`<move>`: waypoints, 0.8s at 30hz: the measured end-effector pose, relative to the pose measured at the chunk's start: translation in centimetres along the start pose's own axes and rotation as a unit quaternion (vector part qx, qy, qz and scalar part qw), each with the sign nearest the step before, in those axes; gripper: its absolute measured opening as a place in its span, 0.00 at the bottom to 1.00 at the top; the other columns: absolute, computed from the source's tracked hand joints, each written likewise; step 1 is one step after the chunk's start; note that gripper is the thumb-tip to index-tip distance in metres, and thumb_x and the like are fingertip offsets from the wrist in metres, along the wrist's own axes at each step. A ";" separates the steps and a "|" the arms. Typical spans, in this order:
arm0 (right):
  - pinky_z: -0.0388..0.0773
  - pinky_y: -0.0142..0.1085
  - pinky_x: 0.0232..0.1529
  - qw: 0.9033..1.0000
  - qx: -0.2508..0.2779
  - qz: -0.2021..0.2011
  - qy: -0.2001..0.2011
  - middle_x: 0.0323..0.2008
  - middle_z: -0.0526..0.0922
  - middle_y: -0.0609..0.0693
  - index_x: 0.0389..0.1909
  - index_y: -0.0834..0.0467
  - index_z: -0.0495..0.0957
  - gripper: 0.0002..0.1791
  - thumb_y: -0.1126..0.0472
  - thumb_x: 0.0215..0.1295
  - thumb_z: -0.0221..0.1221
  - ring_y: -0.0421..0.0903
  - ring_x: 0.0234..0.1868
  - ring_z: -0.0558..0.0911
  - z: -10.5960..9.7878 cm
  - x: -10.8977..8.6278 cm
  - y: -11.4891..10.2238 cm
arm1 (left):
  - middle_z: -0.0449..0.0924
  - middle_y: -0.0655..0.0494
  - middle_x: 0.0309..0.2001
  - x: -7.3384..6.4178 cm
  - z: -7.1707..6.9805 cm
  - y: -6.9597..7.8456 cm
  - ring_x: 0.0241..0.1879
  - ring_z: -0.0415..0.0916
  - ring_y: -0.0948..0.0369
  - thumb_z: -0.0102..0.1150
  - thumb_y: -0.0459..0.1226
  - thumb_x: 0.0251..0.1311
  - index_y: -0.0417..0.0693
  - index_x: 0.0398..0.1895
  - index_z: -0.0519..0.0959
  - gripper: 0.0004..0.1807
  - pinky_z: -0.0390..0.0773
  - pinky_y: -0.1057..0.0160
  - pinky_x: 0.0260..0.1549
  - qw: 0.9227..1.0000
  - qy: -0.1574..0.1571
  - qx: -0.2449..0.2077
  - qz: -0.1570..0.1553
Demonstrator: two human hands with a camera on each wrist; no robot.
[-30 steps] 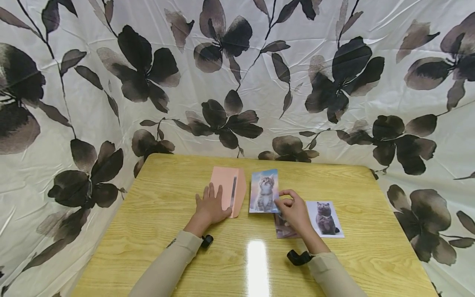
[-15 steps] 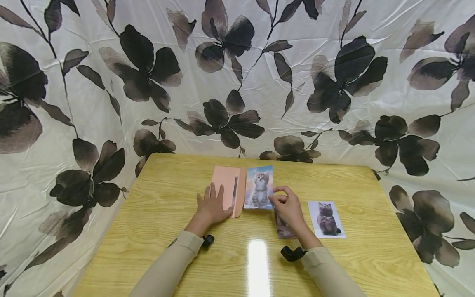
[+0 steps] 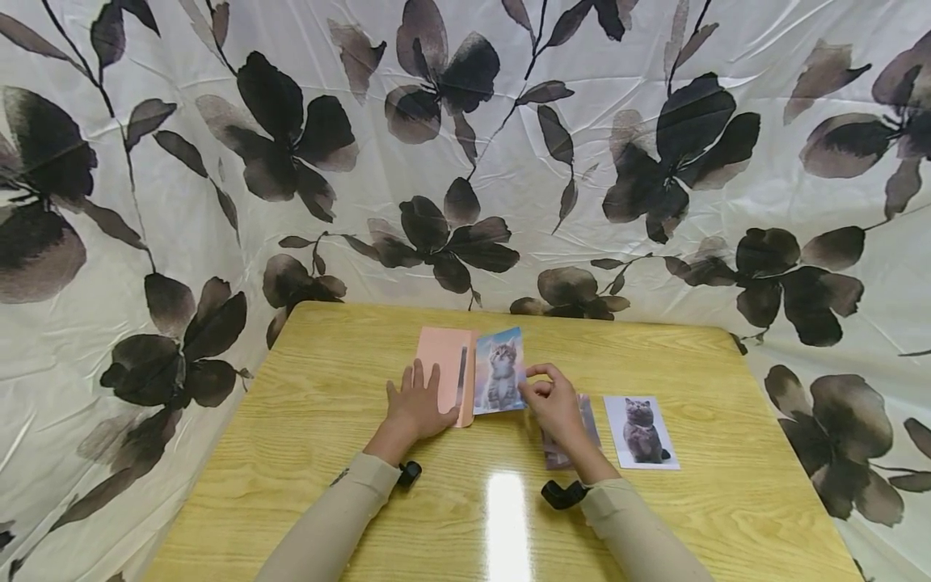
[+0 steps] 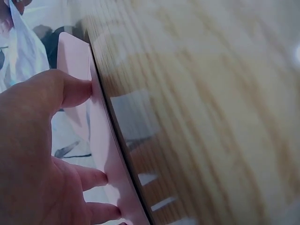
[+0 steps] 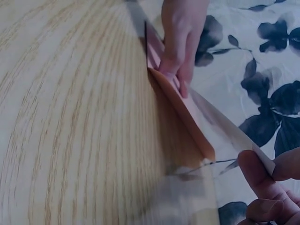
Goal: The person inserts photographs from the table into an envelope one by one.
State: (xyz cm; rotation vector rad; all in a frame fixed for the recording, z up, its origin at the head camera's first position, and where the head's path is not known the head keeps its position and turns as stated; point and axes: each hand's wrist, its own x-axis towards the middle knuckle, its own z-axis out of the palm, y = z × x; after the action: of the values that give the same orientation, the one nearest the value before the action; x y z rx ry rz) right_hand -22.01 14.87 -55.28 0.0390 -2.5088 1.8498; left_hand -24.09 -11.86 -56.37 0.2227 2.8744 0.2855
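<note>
My left hand lies with fingers spread on a pink envelope, its thumb near the envelope's lower right corner. A dark strip runs along the envelope near its flap. My right hand pinches the right edge of a kitten picture card between thumb and forefinger. The card's left edge is at the open flap side. In the right wrist view the card slants from the fingertips down to the envelope, whose flap stands raised off the table.
Below and partly behind my right hand lie overlapping brownish pictures. Right of them is a picture of a grey cat on white. The wooden table ends at a floral cloth backdrop.
My right hand has carried the kitten card leftward to the envelope's flap side, and the card now tilts. More of the brownish pictures shows. My left hand has stayed in place on the envelope.
</note>
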 end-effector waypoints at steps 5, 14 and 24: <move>0.63 0.32 0.20 1.000 0.010 -0.001 0.009 0.24 0.85 0.55 0.56 0.59 0.80 0.12 0.63 0.76 0.66 0.38 0.16 0.66 0.5 0.2 0.4 | 0.39 0.32 0.86 0.1 0.1 0.0 0.85 0.40 0.36 0.54 0.65 0.72 0.45 0.89 0.48 0.54 0.48 0.23 0.74 1.000 -0.005 0.003 0.002; 0.63 0.32 0.20 1.000 0.018 -0.016 0.014 0.24 0.85 0.56 0.56 0.59 0.80 0.13 0.62 0.75 0.67 0.39 0.16 0.66 1.4 0.7 0.6 | 0.39 0.32 0.86 0.3 0.2 0.0 0.85 0.39 0.36 0.54 0.66 0.72 0.45 0.89 0.47 0.55 0.47 0.23 0.75 1.000 -0.007 0.002 -0.005; 0.65 0.33 0.21 0.999 -0.018 -0.021 0.027 0.22 0.84 0.53 0.55 0.59 0.80 0.12 0.63 0.75 0.66 0.40 0.17 0.69 2.6 0.9 0.3 | 0.39 0.32 0.86 0.3 0.2 0.0 0.85 0.40 0.36 0.54 0.66 0.71 0.46 0.89 0.48 0.55 0.48 0.23 0.75 1.000 -0.005 0.010 -0.005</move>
State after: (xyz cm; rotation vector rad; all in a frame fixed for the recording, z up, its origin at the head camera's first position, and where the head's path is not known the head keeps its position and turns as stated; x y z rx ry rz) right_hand -22.95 12.51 -56.28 0.0393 -2.4856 1.7648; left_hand -24.34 -11.75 -56.64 0.2125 2.8688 0.2539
